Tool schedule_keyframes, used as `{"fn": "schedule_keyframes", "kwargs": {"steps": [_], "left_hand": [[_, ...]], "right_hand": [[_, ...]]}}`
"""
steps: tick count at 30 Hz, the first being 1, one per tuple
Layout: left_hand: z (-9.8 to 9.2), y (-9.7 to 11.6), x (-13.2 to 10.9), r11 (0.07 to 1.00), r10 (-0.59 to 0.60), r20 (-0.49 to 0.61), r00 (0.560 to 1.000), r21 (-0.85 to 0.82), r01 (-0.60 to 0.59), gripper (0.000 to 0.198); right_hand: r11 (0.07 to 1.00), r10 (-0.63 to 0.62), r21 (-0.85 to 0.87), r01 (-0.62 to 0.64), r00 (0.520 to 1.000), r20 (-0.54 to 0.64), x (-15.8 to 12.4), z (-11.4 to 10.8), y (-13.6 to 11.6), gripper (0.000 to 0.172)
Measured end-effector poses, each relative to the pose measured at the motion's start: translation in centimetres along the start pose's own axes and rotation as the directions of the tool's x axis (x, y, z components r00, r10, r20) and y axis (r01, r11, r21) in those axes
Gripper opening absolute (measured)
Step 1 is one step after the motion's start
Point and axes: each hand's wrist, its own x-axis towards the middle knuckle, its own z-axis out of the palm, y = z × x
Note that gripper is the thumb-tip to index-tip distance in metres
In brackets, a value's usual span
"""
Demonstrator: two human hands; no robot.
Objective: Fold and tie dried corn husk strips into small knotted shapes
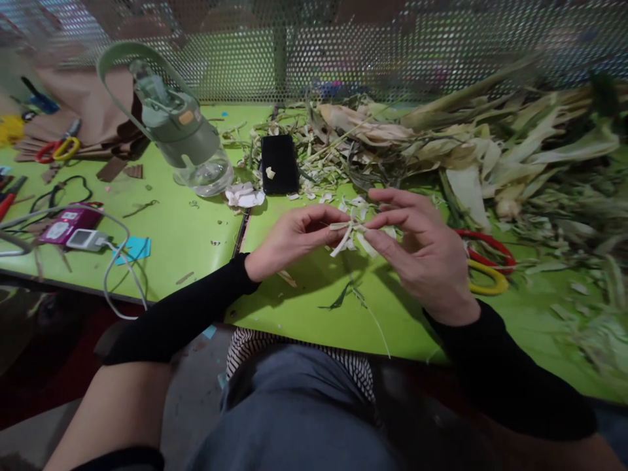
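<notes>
Between my two hands is a small star-like piece of pale corn husk strips (352,227), held just above the green table. My left hand (301,232) pinches one of its strips between thumb and fingers. From the other side, the thumb and index finger of my right hand (422,245) close on another strip, while its upper fingers stretch out. Cut husk scraps lie behind and under the piece. Scissors with red and yellow handles (488,280) lie beside my right wrist, their blades hidden. A thin green husk shred (343,296) lies on the table below my hands.
A heap of corn husks (461,144) covers the back right. A black phone (279,163) and a green water bottle (189,131) stand or lie behind my left hand. At left are a purple device (69,224) with a white cable, more scissors (59,149) and brown sheets (98,98). A perforated screen (304,59) borders the table's back.
</notes>
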Motion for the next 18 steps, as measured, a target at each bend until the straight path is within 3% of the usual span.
{"fn": "schedule_keyframes", "kwargs": {"steps": [5, 10, 15, 18], "left_hand": [[0.3, -0.6, -0.1, 0.999, 0.026, 0.010, 1.000, -0.040, -0.026, 0.032], [0.3, -1.2, -0.1, 0.995, 0.092, 0.010, 0.996, 0.037, -0.092, 0.031], [0.2, -1.3, 0.0, 0.941, 0.254, -0.002, 0.967, 0.233, -0.247, 0.020], [0.1, -1.1, -0.1, 0.904, 0.304, 0.028, 0.952, 0.308, -0.297, 0.019]], "right_hand": [[0.998, -0.030, -0.058, 0.029, 1.000, -0.011, -0.4, 0.5, -0.4, 0.004], [0.994, -0.040, -0.102, 0.039, 0.999, -0.006, -0.4, 0.3, -0.7, 0.003], [0.996, 0.032, -0.086, -0.029, 0.999, 0.031, -0.2, 0.1, -0.8, 0.003], [0.991, 0.133, -0.001, -0.134, 0.987, 0.093, -0.1, 0.0, -0.7, 0.007]]}}
